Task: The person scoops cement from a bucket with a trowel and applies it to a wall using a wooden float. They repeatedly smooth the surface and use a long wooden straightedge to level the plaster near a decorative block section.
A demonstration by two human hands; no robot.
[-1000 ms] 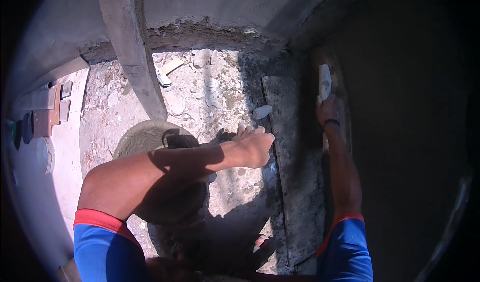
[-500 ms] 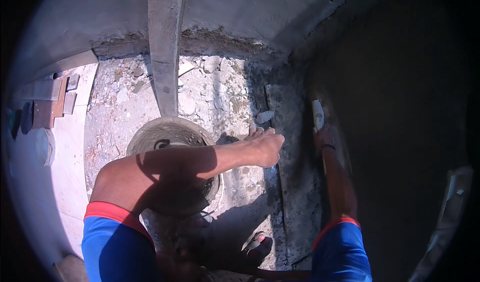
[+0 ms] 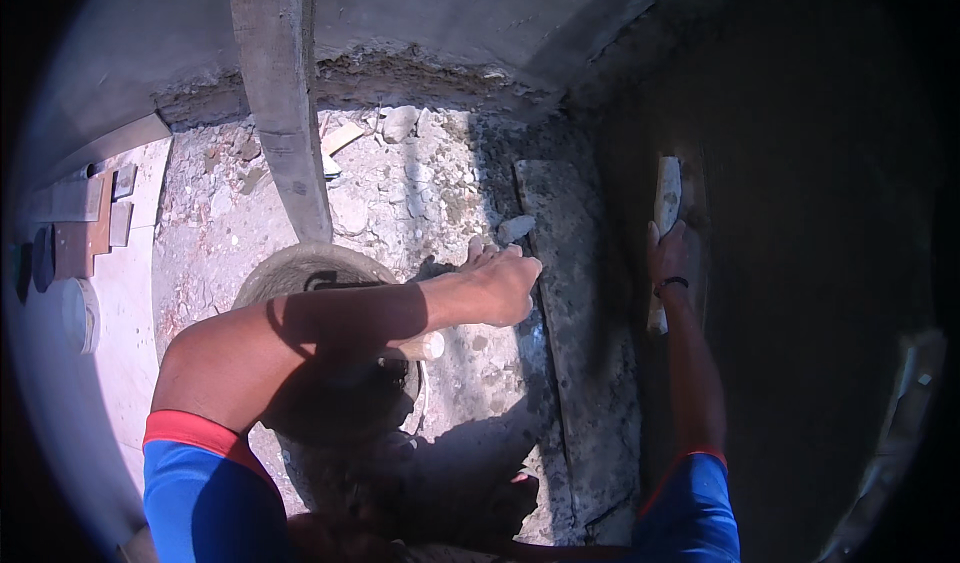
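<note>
My right hand (image 3: 672,253) is closed around the pale handle of a plastering float (image 3: 668,195). The float lies along the dark, shaded wall surface (image 3: 800,263) on the right, its long edge just right of my fingers. My left hand (image 3: 500,283) is held in a loose fist above the rubble, with nothing showing in it; the palm is hidden. Under my left forearm stands a round mortar bucket (image 3: 290,271), partly covered by the arm. A pale, round-ended handle (image 3: 432,345) sticks out over its right rim.
An upright plank (image 3: 285,113) stands behind the bucket. A flat board (image 3: 575,293) lies along the right wall, with a stone (image 3: 516,228) at its edge. Tile pieces (image 3: 82,233) and a white tub (image 3: 80,315) sit on the pale ledge at left.
My right hand and the float have moved rightward along the wall, baring more of the handle. My left fist stays closed. The round-ended handle by the bucket now shows. The whole view has shifted slightly.
</note>
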